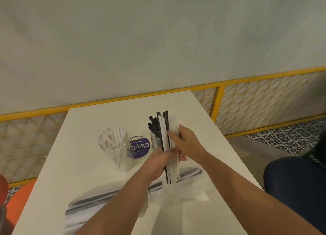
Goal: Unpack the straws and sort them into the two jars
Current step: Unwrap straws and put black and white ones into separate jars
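Your left hand (158, 162) and right hand (185, 143) both grip an upright bundle (165, 130) of thin black and white straws above the smooth white table (88, 182). To its left, a clear round jar (114, 146) holds white straws. A second jar (154, 141) behind it holds black ones.

Single head view, looking forward and down, close over white table (98, 190)

The bundle (165, 137) hides most of the black-straw jar (154, 141); the packet (91, 206) lies blurred.
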Demonstrator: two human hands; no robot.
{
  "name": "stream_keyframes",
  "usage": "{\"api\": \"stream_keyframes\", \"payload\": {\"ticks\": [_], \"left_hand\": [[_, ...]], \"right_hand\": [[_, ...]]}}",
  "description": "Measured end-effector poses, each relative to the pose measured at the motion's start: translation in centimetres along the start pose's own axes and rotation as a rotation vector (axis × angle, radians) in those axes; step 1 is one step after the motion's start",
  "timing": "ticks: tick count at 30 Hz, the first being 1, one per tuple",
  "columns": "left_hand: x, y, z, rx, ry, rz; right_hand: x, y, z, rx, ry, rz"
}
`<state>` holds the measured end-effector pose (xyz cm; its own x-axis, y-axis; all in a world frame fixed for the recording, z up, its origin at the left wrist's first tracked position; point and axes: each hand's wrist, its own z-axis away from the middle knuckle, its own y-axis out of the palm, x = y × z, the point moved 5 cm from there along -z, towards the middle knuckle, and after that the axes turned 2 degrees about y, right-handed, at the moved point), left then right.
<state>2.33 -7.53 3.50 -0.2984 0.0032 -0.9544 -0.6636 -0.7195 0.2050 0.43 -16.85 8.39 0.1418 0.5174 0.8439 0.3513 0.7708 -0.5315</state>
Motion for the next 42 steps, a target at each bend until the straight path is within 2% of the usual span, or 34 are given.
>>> {"api": "stream_keyframes", "payload": {"ticks": [5,14,22,25,34,38,42], "left_hand": [[-1.0,-0.6,0.5,-0.076,0.02,0.065],[-1.6,-2.3,1.3,-0.212,-0.037,0.25],[-4.0,-4.9,2.3,-0.348,0.092,0.342],[-4.7,-6.9,3.0,-0.413,0.158,0.325],[-5.7,-15.2,6.3,-0.637,0.19,0.263],[-5.9,-17.4,7.3,-0.654,0.157,0.216],[-6.2,-17.9,7.7,-0.589,0.147,0.25]], "right_hand": [[1.1,1.1,-0.9,-0.001,0.016,0.0],[3.1,2.9,-1.5,0.086,0.078,-0.142],[7.1,3.5,-2.4,0.056,-0.013,-0.268],[8.6,4.5,-3.0,0.032,-0.023,-0.356],[13.9,5.4,-6.4,-0.127,-0.16,-0.647],[14.8,7.5,-8.1,-0.171,-0.131,-0.751],[14.0,11.0,-8.7,-0.136,-0.121,-0.68]]}}
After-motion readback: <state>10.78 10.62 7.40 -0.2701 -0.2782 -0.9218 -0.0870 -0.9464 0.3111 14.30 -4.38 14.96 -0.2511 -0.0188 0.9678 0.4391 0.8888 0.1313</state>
